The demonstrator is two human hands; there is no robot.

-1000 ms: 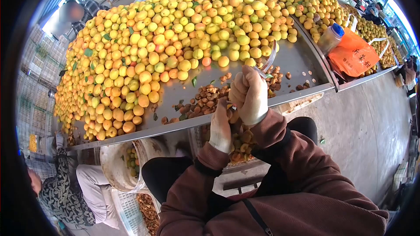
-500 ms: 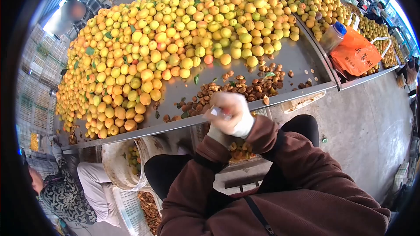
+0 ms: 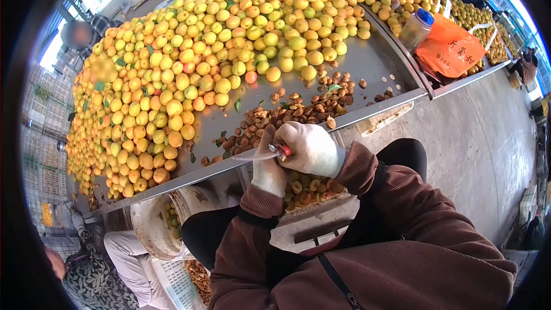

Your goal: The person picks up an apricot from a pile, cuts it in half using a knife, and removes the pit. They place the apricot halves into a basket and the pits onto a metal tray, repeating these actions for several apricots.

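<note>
In my right hand (image 3: pixel 313 148) is a small knife (image 3: pixel 285 150) with a red handle, its thin curved blade pointing left. My left hand (image 3: pixel 270 166) is closed close against the right one, just behind the blade; whatever its fingers hold is hidden. Both hands wear pale gloves or cuffs and hover over the table's front edge. Beyond them, brown apricot pits (image 3: pixel 258 123) lie heaped on the metal table (image 3: pixel 367 60). Below, a crate of split apricots (image 3: pixel 310 188) stands between my knees.
A large mound of apricots (image 3: pixel 189 63) covers the table's far side. An orange bag (image 3: pixel 450 46) and a blue-capped bottle (image 3: pixel 416 28) stand at right. A dirty white bucket (image 3: pixel 152 224) and a crate of pits (image 3: pixel 178 272) are at lower left, near a seated person (image 3: pixel 97 278).
The view has shifted, so the table and fruit appear farther left and higher. My hands have turned; the knife's blade and red handle now show plainly, where they were blurred.
</note>
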